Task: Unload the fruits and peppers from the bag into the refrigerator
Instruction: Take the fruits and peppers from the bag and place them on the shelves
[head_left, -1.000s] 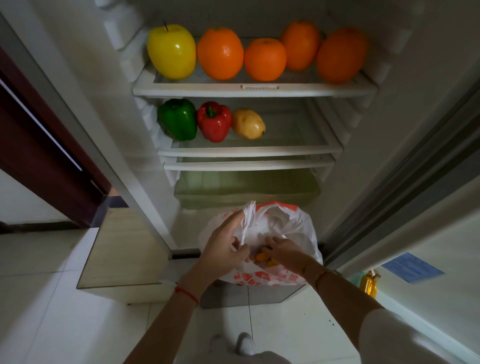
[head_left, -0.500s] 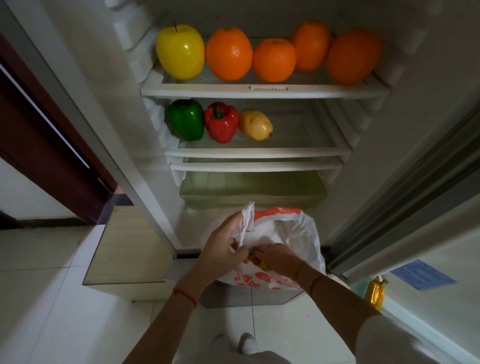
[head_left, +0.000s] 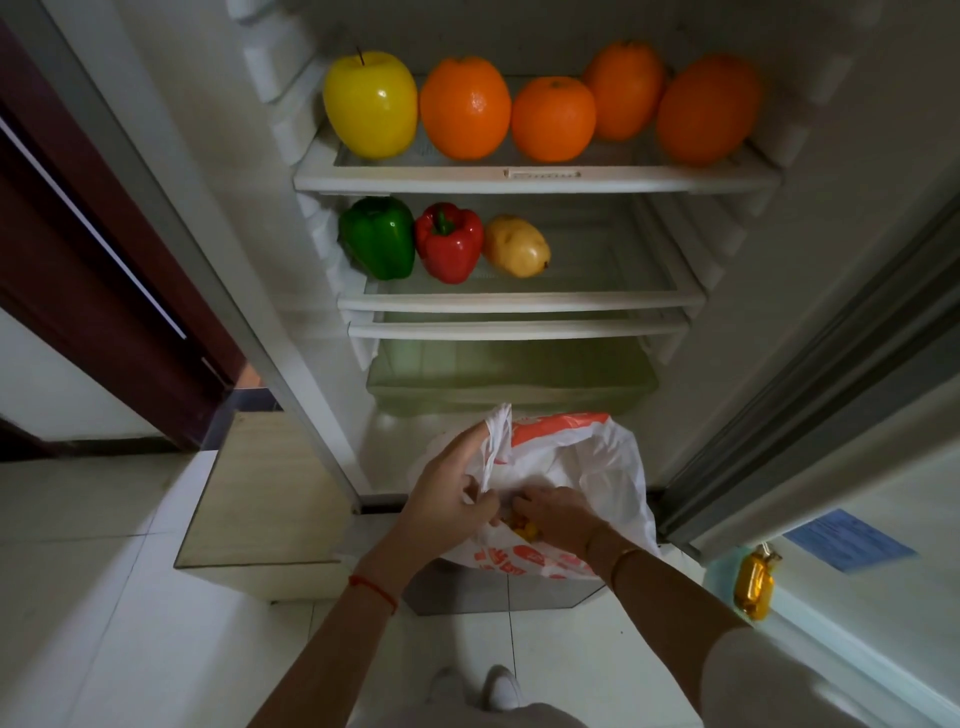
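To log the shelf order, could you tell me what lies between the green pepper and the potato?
In the head view, a red pepper sits between the green pepper and the potato.

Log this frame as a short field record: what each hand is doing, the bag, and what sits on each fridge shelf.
left hand: left hand pinches the rim of the bag, holding it open
right hand: right hand reaches inside the bag; its grip is hidden
bag: white and orange plastic bag at the fridge's foot, something yellow showing inside
upper shelf: yellow apple, four oranges
middle shelf: green pepper, red pepper, potato-like item
drawer: crisper drawer, contents not discernible
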